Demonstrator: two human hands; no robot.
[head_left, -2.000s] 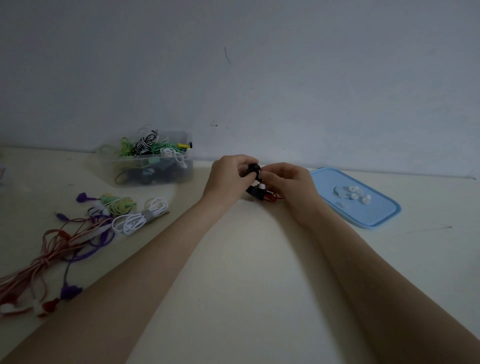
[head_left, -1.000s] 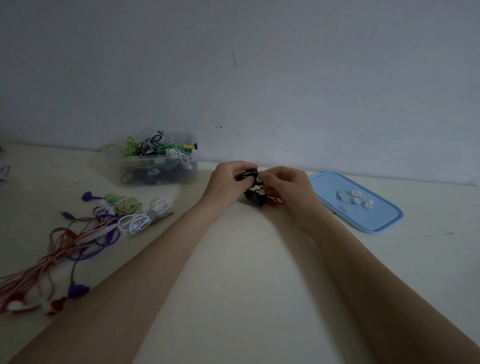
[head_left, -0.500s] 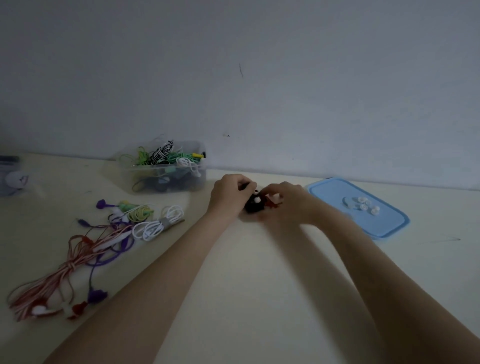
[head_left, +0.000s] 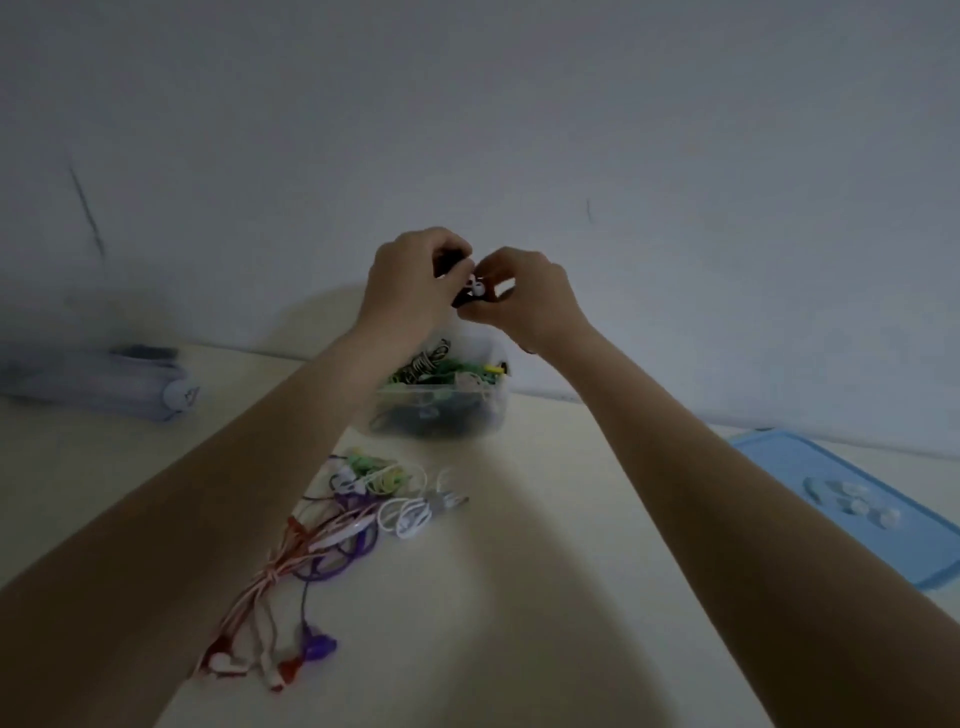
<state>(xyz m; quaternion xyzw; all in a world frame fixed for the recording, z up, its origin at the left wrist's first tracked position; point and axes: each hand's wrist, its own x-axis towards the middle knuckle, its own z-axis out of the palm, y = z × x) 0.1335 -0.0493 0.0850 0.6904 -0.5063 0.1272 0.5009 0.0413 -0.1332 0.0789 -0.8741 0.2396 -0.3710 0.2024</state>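
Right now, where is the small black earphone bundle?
In the head view, centre, the black earphone bundle is pinched between the left hand and right hand, up above the clear box of cables.

Noted against the wall (head_left: 675, 130), at the far edge of the cream table (head_left: 519, 623): clear plastic box (head_left: 467, 415), open, filled with tangled cables in green, black, white and zebra stripe. Just in front of it, loose on the surface: green-yellow coil (head_left: 387, 479), white coiled cable (head_left: 410, 517) with grey wrap, purple cable (head_left: 345, 551) and red-and-white cable (head_left: 260, 587), crossed over one another, earbuds at the near end. Far left: pale bluish roll (head_left: 104, 387), lying flat, blurred. Right: blue lid (head_left: 779, 457), flat, bearing small white ear tips (head_left: 857, 501). Dark streak (head_left: 85, 208) recorded on wall, upper left.
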